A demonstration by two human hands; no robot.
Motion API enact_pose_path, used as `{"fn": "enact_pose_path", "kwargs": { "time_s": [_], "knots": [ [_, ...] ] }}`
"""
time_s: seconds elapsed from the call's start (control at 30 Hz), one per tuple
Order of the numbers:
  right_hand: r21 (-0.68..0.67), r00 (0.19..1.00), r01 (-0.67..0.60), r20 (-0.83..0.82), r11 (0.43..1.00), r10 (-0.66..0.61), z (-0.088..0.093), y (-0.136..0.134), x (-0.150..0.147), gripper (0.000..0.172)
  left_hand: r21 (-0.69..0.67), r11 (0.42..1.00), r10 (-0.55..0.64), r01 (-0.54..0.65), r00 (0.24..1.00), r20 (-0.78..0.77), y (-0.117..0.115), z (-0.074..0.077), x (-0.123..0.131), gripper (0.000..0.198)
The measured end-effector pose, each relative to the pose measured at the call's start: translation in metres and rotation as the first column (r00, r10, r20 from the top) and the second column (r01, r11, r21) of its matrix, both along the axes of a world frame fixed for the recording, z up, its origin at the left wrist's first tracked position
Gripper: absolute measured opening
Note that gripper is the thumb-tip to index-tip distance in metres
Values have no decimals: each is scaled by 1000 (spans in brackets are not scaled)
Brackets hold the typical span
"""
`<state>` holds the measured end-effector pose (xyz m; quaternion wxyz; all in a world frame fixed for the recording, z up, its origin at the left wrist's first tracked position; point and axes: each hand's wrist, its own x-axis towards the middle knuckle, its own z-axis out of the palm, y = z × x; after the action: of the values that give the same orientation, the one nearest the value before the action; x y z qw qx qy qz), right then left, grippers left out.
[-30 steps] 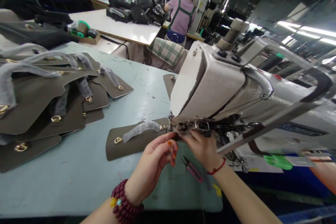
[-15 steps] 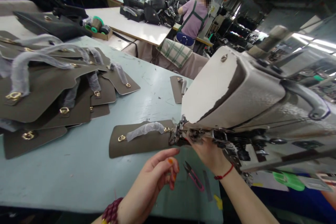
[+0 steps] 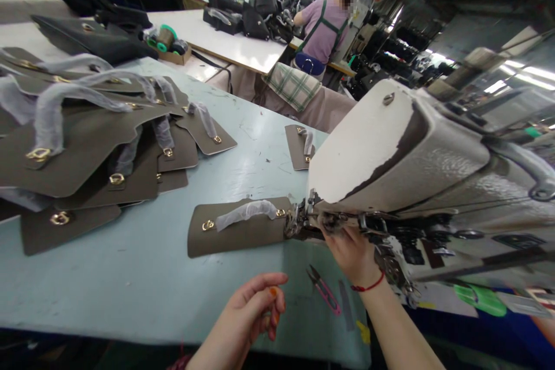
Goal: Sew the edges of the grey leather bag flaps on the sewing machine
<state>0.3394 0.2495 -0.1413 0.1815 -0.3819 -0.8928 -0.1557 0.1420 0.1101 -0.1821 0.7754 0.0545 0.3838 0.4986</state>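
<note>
The right hand [image 3: 352, 254] is reaching under the sewing machine head [image 3: 390, 150], touching the needle area beside the olive leather panel [image 3: 238, 231]; its grip cannot be determined. The left hand [image 3: 251, 315] is hovering loosely curled above the table [image 3: 130, 289], gripping nothing

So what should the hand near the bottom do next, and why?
Probably reach forward and lay the left hand flat on the olive leather panel. It hovers off the table with fingers curled on nothing, while the right hand is up under the sewing machine head. The panel's end sits at the needle with nothing steadying it.
</note>
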Motion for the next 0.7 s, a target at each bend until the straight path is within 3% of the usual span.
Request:
{"fn": "enact_pose_path", "kwargs": {
  "time_s": [0.1, 0.2, 0.3, 0.37, 0.43, 0.5, 0.53, 0.6, 0.7],
  "knots": [
    [5, 987, 22, -162, 1000, -21, 1, -27, -1, 24, 26, 999, 22, -21, 998, -54, 2, 1, -1, 42],
    [-141, 950, -70, -311, 987, 23, -5, -73, -11, 29, 59, 998, -9, 14, 997, -76, 4, 0, 0, 52],
    [-309, 929, -92, -368, 947, -30, -22, -118, -23, 38, 75, 992, -88, 98, 988, -127, 1, -9, 5, 48],
    [-410, 872, -88, -472, 908, -129, -37, -141, -29, 37, 80, 986, -124, 143, 971, -205, -5, -20, 7, 41],
    [-526, 748, -103, -600, 844, -283, -49, -154, -33, 30, 66, 982, -152, 176, 950, -272, -14, -32, 7, 40],
    [-646, 620, -105, -637, 756, -458, -59, -158, -34, 21, 26, 982, -170, 188, 932, -321, -25, -44, 5, 41],
    [-693, 594, -82, -611, 717, -523, -62, -156, -35, 20, -1, 982, -177, 188, 923, -341, -31, -50, 3, 42],
    [-743, 670, 56, -468, 667, -577, -68, -145, -35, 22, -48, 982, -189, 185, 912, -363, -42, -58, -2, 44],
    [-722, 811, 246, -212, 647, -545, -71, -120, -37, 22, -78, 983, -186, 169, 917, -354, -55, -65, -9, 47]
  ]
}}
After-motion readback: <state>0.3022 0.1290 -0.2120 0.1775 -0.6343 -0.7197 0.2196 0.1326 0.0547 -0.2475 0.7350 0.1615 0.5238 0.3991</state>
